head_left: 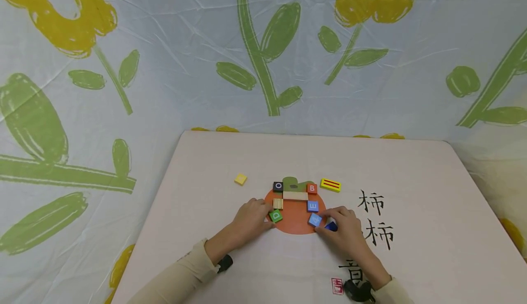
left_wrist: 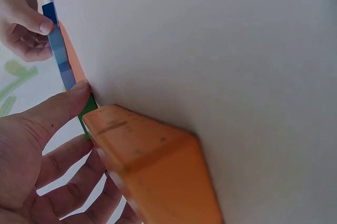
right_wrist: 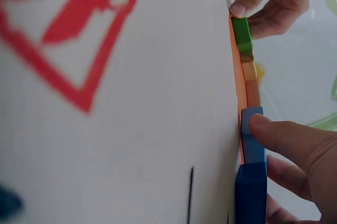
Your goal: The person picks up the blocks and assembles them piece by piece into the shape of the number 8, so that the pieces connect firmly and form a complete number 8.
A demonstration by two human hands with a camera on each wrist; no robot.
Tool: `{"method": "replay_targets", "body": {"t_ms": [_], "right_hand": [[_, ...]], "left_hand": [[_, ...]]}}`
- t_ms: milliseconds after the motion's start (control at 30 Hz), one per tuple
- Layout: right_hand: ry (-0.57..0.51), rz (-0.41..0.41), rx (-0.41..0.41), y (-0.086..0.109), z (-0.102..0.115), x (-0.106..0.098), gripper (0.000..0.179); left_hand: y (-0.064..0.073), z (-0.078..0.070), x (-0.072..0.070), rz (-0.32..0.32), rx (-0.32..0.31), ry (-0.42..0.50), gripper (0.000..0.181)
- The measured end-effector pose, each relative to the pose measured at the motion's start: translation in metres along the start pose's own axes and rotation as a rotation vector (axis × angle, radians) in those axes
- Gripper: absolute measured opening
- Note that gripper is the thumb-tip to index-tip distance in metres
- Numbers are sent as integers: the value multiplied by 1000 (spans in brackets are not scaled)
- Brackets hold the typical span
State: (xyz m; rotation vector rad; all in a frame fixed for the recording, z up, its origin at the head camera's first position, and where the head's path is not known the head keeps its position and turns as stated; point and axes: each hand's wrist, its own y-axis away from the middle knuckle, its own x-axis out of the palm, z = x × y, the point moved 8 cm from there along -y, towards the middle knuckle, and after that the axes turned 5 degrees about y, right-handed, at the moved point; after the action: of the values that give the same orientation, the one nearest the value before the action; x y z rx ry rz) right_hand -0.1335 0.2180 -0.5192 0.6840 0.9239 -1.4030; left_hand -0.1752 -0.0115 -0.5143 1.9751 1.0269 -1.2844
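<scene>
At the left edge of a printed orange persimmon (head_left: 297, 221), my left hand (head_left: 250, 217) pinches a green block lettered D (head_left: 276, 215) between thumb and fingers. On the other side, my right hand (head_left: 345, 228) grips a light blue block (head_left: 314, 219), turned at an angle. A dark blue block (head_left: 331, 226) lies under the right hand, partly covered. Above the green block is a striped wooden block (head_left: 277, 203); above the light blue one, a blue block lettered E (head_left: 313, 206). An orange block (left_wrist: 158, 161) beside the left hand shows in the left wrist view.
A plain wooden strip (head_left: 295, 196) lies between the two columns. Over them sit a black O block (head_left: 277, 186) and a red B block (head_left: 312, 188). A yellow striped block (head_left: 330, 185) and a pale yellow block (head_left: 240, 179) lie apart on the table (head_left: 197, 166).
</scene>
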Motion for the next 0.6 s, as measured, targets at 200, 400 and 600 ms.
{"method": "replay_targets", "body": {"t_ms": [200,400,600], "right_hand": [[1,6,26,-1,0,2,34],[11,3,30,-1,-1,3,36],[20,-1,20,0,0,2,37]], "left_hand": [[0,1,-1,3,-5,-1,33],[0,1,0,6,-7,-9,33],[0,1,1,2,-2,-8,34]]}}
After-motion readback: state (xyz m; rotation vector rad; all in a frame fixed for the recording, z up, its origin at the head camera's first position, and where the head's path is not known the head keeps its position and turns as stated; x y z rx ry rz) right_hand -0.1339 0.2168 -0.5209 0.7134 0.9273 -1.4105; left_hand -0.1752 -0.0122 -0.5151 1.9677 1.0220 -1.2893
